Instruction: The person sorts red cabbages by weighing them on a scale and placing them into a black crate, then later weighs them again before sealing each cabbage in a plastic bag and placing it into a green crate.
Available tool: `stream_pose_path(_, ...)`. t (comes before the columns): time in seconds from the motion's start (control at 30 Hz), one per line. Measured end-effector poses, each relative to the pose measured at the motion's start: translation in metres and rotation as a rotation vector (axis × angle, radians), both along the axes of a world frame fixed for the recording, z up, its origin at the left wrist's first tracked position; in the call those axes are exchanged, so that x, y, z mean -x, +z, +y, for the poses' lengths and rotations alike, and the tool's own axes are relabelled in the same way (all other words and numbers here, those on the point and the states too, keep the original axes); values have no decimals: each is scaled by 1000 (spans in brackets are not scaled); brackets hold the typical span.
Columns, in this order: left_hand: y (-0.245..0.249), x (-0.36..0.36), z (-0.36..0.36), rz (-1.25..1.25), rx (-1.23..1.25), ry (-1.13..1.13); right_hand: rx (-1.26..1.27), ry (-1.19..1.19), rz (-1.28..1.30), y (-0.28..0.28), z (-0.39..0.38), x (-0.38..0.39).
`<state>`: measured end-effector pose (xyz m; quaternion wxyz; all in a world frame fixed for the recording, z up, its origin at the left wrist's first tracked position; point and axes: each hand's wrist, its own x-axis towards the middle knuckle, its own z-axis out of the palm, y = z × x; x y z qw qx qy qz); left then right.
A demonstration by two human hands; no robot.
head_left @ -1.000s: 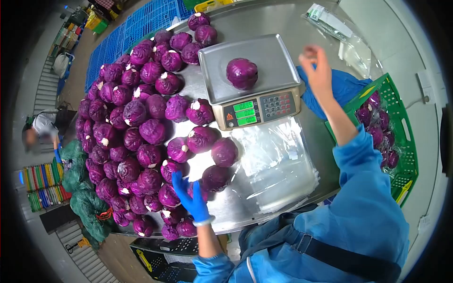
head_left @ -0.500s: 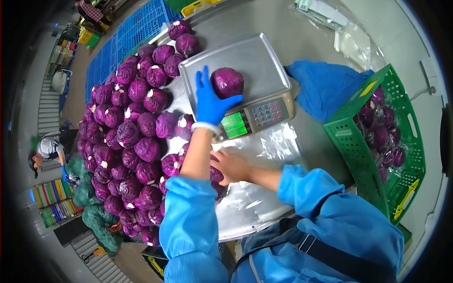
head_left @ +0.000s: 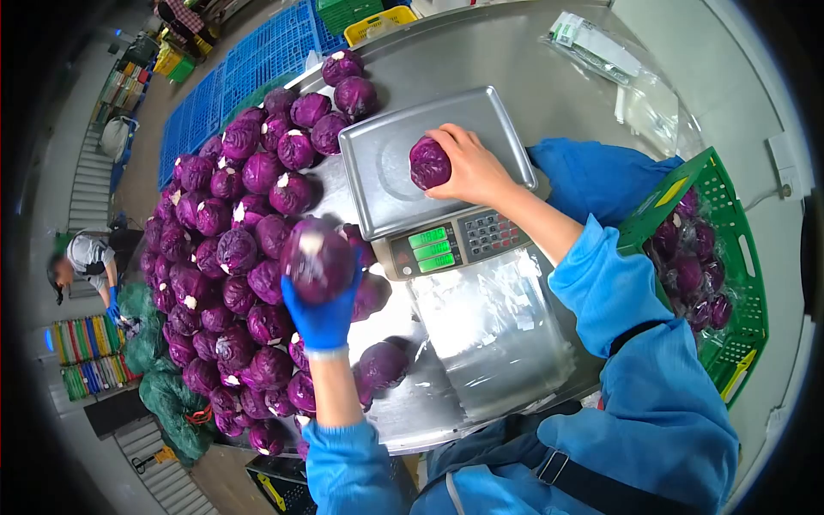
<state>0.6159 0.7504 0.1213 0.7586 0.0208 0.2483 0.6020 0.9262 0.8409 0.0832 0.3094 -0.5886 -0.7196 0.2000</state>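
Note:
My left hand point(head_left: 324, 319), in a blue glove, is closed around a red cabbage point(head_left: 316, 259) blurred by motion, held over the right side of the cabbage pile point(head_left: 236, 253). My bare right hand point(head_left: 472, 168) grips a smaller red cabbage point(head_left: 429, 163) from its right side, over the steel pan of a digital scale point(head_left: 386, 137). Green digits glow on the scale's display point(head_left: 431, 249). Below the scale, clear plastic bags point(head_left: 489, 335) lie flat on the steel table. A loose red cabbage point(head_left: 384, 365) rests left of the bags.
A green crate point(head_left: 687, 184) of wrapped cabbages stands at the right. Beside it lies blue plastic point(head_left: 592, 176), with clear packaging point(head_left: 601, 51) farther back. Blue pallets point(head_left: 232, 81) stand beyond the pile. Another person point(head_left: 90, 257) bends near green net sacks point(head_left: 167, 403) at far left.
My left hand has left the scale and moved toward the pile, now holding a cabbage. My right hand has gone from the table's near side up to the scale pan with a smaller cabbage.

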Motion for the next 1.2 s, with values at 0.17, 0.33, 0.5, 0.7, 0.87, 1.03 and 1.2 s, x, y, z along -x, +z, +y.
stream_pose_path(0.17,20,80,-139,182,53,282,-121,-17,32,32,7,-34)
stream_pose_path(0.33,37,139,-268,405,23,536,-18,-142,194,33,3,-75)
stream_pose_path(0.5,70,163,-350,310,278,992,51,63,36,-3,-2,-25)
stream_pose_path(0.7,43,245,-483,377,21,902,301,15,388,-6,3,13)
stream_pose_path(0.87,19,301,-570,309,207,1188,512,273,917,45,-104,126)
stream_pose_path(1.03,-40,372,-639,161,325,1320,783,736,851,79,-238,338)
stream_pose_path(1.2,-156,498,-680,443,600,1163,1031,1221,615,68,-362,504)
